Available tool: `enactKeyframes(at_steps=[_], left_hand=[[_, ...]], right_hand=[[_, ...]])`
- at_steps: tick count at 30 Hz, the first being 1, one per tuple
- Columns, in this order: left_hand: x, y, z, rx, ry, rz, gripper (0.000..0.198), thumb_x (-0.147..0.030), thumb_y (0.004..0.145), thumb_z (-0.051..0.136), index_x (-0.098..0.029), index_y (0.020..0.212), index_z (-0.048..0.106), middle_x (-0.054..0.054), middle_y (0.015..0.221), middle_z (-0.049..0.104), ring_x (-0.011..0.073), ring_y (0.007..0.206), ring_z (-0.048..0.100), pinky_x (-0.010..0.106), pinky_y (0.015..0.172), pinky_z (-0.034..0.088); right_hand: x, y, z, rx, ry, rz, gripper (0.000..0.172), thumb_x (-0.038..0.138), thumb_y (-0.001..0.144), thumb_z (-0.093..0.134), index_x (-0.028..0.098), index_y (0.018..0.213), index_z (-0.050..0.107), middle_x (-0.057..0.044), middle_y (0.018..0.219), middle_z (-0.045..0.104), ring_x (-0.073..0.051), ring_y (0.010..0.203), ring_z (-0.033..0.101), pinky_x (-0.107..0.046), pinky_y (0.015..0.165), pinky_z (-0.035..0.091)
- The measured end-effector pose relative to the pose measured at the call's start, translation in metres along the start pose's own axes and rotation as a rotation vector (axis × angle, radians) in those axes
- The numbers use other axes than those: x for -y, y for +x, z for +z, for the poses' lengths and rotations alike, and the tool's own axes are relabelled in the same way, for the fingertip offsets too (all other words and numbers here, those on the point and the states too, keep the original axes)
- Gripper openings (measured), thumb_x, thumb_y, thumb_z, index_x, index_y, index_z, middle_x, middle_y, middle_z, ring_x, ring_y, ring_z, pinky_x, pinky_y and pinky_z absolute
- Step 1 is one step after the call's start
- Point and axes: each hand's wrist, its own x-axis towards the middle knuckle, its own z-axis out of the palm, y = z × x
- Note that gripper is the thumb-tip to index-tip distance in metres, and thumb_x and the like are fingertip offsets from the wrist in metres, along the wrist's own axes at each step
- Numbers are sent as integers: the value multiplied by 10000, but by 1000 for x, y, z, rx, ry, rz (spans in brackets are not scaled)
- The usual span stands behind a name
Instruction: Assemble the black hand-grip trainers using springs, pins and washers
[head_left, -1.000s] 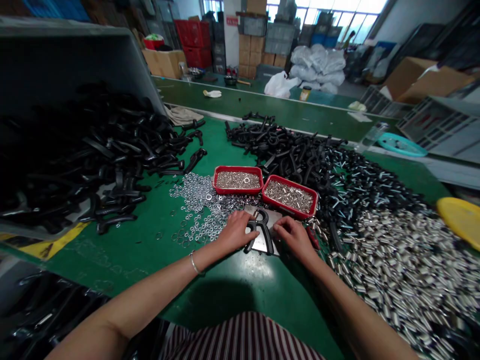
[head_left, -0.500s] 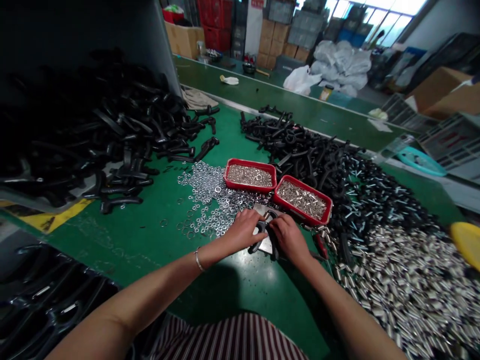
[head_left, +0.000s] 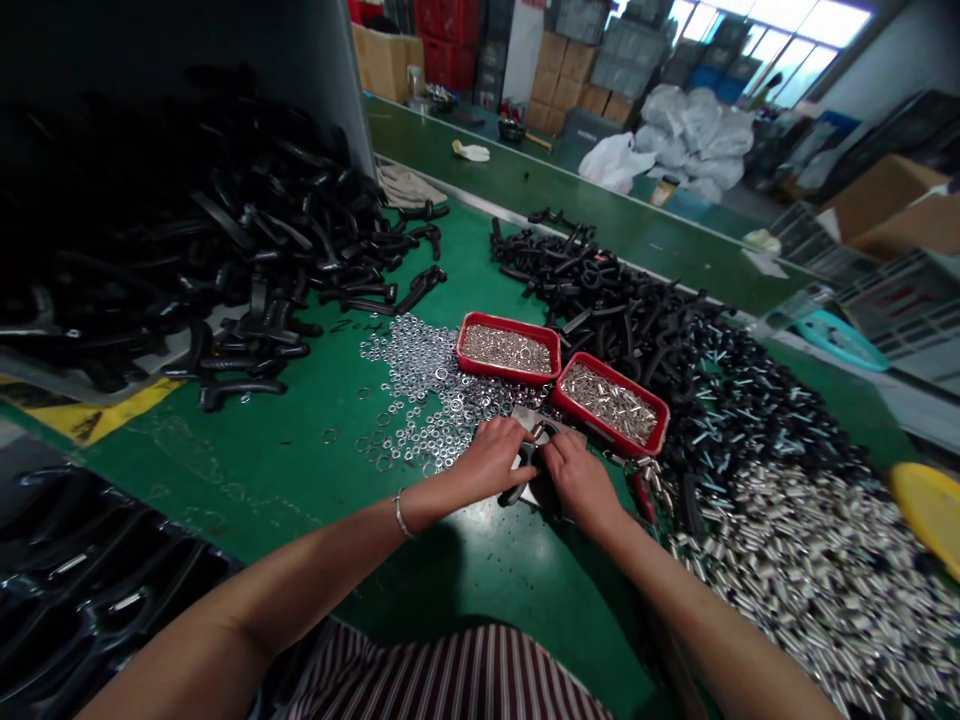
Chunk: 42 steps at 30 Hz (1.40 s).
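My left hand (head_left: 496,455) is closed round a black curved handle (head_left: 516,492), its thumb pressed along the part. Close beside it, my right hand (head_left: 576,472) has its fingers pinched on the upper end of the black piece, largely covering it. A small silver cylinder (head_left: 538,430) shows between the hands. Under them lies a flat metal plate (head_left: 526,412). Just beyond the hands stand two red trays, one with tiny metal pieces (head_left: 508,378), the other with small silver pins (head_left: 609,438). Loose metal rings (head_left: 420,400) lie to the left.
Black handles are heaped at left (head_left: 285,240), with smaller black parts (head_left: 600,290) behind the trays. Black pieces with bolts (head_left: 750,380) and silver cylinders (head_left: 810,570) spread across the right. Red-handled pliers (head_left: 643,497) lie by my right hand.
My right hand has closed in lower over the black part, covering more of it. The left hand keeps its grip. The whole view has shifted slightly.
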Motion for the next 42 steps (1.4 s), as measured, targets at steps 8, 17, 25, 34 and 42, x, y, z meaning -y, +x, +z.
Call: enactKeyframes(at_steps=[8, 17, 25, 34, 42], left_hand=[[-2, -5, -14, -60, 31, 45, 588, -489, 883, 653, -188, 1364, 499, 122, 1344, 537, 296, 1210, 466, 437, 1017, 370], [63, 126, -90, -61, 531, -167, 252, -129, 903, 499, -90, 942, 745, 185, 993, 711, 280, 1009, 609, 400, 924, 393], [69, 128, -79, -43, 612, -187, 309, -63, 881, 460, -34, 1048, 719, 243, 1094, 688, 301, 1084, 612, 387, 916, 399], [62, 129, -79, -41, 626, -224, 348, -68, 905, 405, -17, 1117, 676, 257, 1134, 646, 305, 1081, 585, 390, 905, 409], [64, 133, -75, 2, 596, -243, 353, -41, 902, 388, 6, 1109, 669, 259, 1120, 644, 289, 1022, 624, 367, 867, 455]], right_hand=[[-30, -52, -4, -254, 472, 314, 218, 326, 1002, 472, 185, 1118, 591, -104, 1053, 638, -241, 963, 620, -358, 849, 506], [-25, -211, 19, -23, 108, 382, 341, 507, 986, 450, 232, 803, 536, -62, 727, 600, -254, 689, 593, -383, 645, 468], [-32, -172, -19, -53, 627, 585, 348, 552, 973, 407, 231, 1025, 530, -66, 800, 669, -234, 676, 647, -329, 612, 498], [-9, -74, -50, -56, 736, 451, 388, 514, 1027, 281, 236, 915, 528, -47, 734, 639, -215, 665, 615, -306, 640, 453], [-18, -67, -36, -30, 815, 447, 389, 531, 1017, 309, 240, 846, 503, -12, 686, 609, -198, 652, 603, -302, 640, 444]])
